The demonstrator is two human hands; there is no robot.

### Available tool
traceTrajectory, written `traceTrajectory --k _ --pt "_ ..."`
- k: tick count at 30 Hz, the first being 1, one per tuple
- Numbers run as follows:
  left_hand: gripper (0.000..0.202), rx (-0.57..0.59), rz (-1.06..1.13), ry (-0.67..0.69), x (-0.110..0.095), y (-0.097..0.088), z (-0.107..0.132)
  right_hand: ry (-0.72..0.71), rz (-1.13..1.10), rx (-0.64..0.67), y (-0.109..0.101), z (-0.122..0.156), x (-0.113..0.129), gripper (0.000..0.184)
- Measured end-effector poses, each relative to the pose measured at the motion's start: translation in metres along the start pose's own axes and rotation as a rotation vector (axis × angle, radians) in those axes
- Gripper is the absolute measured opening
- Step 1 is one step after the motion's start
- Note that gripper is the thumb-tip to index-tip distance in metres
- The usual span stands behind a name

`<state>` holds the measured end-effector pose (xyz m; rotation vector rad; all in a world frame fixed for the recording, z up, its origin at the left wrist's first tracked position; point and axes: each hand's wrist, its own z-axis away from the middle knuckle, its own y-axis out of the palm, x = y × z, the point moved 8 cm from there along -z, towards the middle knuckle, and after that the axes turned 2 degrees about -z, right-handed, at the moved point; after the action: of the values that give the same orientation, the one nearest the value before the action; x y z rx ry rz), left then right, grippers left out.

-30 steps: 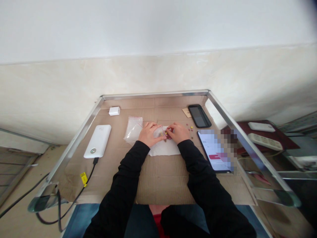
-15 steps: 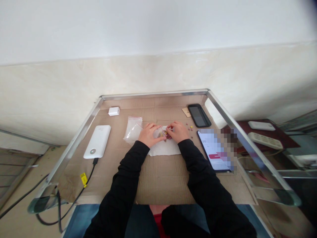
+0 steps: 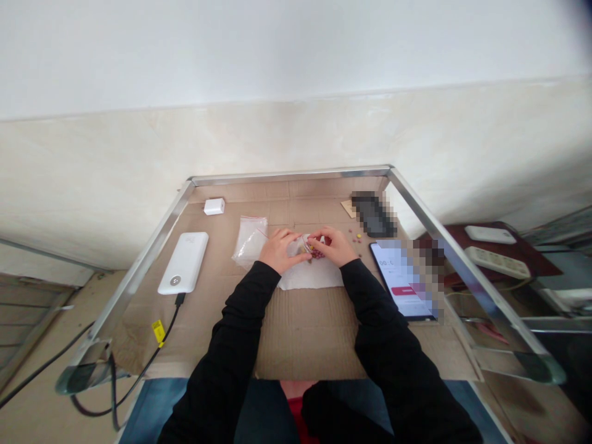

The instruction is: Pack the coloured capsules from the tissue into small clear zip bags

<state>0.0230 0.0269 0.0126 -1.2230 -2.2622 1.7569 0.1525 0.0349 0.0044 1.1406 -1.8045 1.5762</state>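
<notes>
In the middle of the cardboard, my left hand (image 3: 279, 251) is closed on a small clear zip bag (image 3: 303, 245) that has some yellow and reddish pieces in or against it. My right hand (image 3: 337, 246) is pinched at the bag's right edge. Whatever its fingertips hold is too small to make out. Beneath that hand lies a pile of small reddish-purple beads or beans (image 3: 317, 253), resting on a white sheet (image 3: 311, 280). Left of my left hand are clear zip bags (image 3: 250, 239), lying flat.
Loose small pieces (image 3: 359, 236) lie to the right. A white power bank (image 3: 184, 262) with a cable and a white charger (image 3: 214, 206) are at left. At right are a lit phone (image 3: 393, 271) and a black phone case (image 3: 372, 216). A metal rim (image 3: 291, 172) edges the table.
My right hand has turned slightly and its fingertips have shifted left toward the bag, while its wrist has moved a little right. My left hand stays nearly in place.
</notes>
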Motion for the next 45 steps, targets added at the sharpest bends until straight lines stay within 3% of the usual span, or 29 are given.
traceTrajectory --k 8,15,23,35,40,45 --pt "0.054 -0.001 0.003 -0.003 -0.001 -0.001 0.0 0.028 0.154 -0.094 -0.023 0.001 -0.013 0.022" --pt "0.056 -0.026 0.006 0.023 -0.004 -0.005 0.0 0.075 0.385 0.028 -0.015 0.003 -0.03 0.019" --pt "0.057 -0.034 -0.001 0.058 -0.009 -0.006 0.0 0.07 0.462 0.075 -0.013 0.004 -0.029 0.016" --pt "0.06 -0.037 -0.013 0.076 -0.007 -0.003 0.0 0.035 0.421 0.055 -0.013 0.004 -0.023 0.014" --pt "0.059 -0.03 -0.023 0.071 -0.008 -0.003 0.001 0.015 0.189 0.018 -0.014 0.003 -0.011 0.021" --pt "0.058 -0.023 -0.021 0.068 -0.008 -0.002 0.0 -0.02 -0.032 0.105 0.0 0.005 0.002 0.026"
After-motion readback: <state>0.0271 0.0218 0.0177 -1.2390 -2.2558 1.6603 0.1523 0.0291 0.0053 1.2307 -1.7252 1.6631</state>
